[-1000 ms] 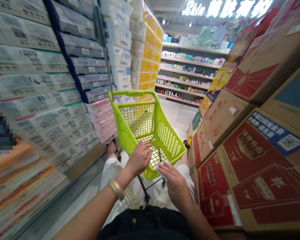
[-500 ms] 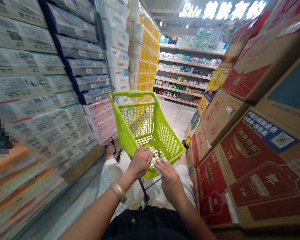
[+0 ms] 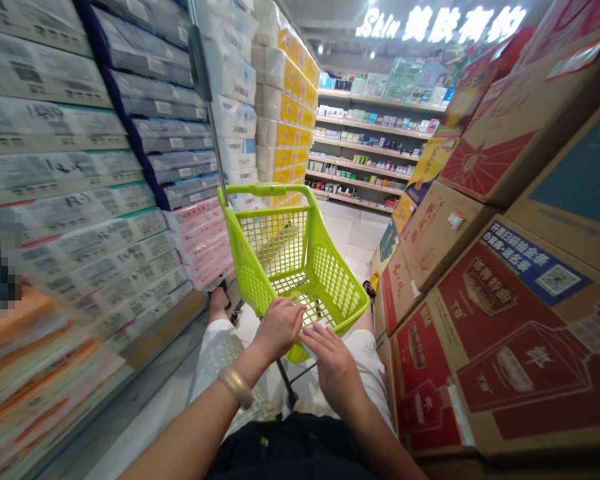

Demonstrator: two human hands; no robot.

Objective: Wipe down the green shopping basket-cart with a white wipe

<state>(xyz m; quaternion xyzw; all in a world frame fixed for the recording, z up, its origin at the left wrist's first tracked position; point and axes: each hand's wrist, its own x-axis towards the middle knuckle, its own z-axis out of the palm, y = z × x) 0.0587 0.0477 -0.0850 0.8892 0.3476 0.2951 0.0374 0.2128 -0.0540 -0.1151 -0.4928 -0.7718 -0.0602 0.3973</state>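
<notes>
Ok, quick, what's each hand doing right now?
Left hand: curled shut on the near rim of the lime-green plastic mesh shopping cart.
Right hand: fingers flat, pressing a small white cloth on that rim.

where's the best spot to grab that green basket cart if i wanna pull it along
Probably the rounded bar handle across the top far end of the green basket cart: it stands clear, so fingers can wrap it from above. The left hand and right hand rest on the near rim.
</notes>
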